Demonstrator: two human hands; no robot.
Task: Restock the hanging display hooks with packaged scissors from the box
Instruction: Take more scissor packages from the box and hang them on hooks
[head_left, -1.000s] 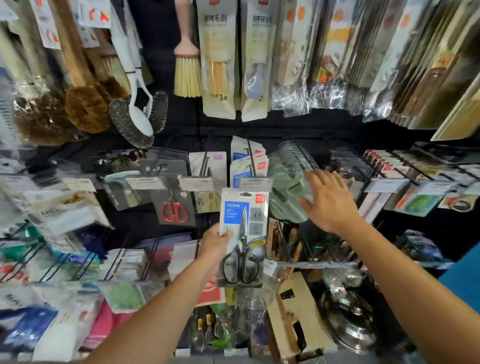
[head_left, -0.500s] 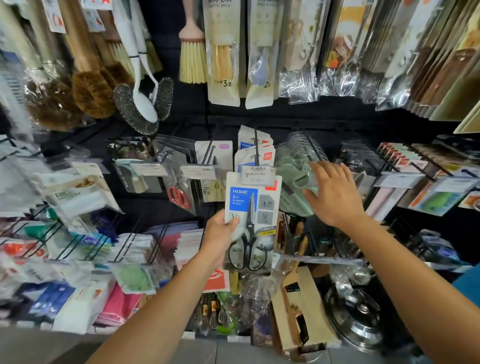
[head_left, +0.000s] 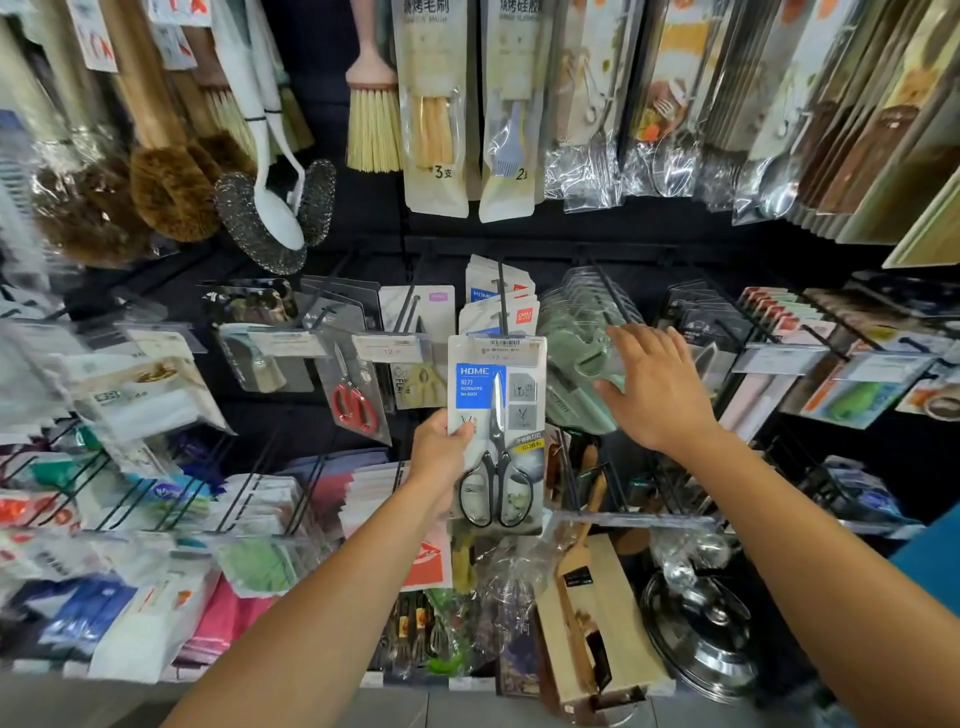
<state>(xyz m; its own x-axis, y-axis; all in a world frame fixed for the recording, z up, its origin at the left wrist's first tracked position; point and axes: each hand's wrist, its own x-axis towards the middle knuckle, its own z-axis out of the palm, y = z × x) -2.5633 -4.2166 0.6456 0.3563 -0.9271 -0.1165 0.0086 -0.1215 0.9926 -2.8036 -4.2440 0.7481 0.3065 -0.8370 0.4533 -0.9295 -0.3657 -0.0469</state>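
Head view: left hand (head_left: 439, 447) clamps its fingers on the scissors pack (head_left: 498, 431); right hand (head_left: 654, 384) stretched forward, fingers apart.

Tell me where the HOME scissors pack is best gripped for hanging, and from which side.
Pinch the left edge of the scissors pack near mid-height, coming from its left, as the left hand does. The card is flat, thin and upright, so a thumb on the front should steady it, and its top edge is left free to meet the hook.

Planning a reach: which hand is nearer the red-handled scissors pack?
Left. The left hand is just right of the red-handled scissors pack; the right hand is farther right, over green packs.
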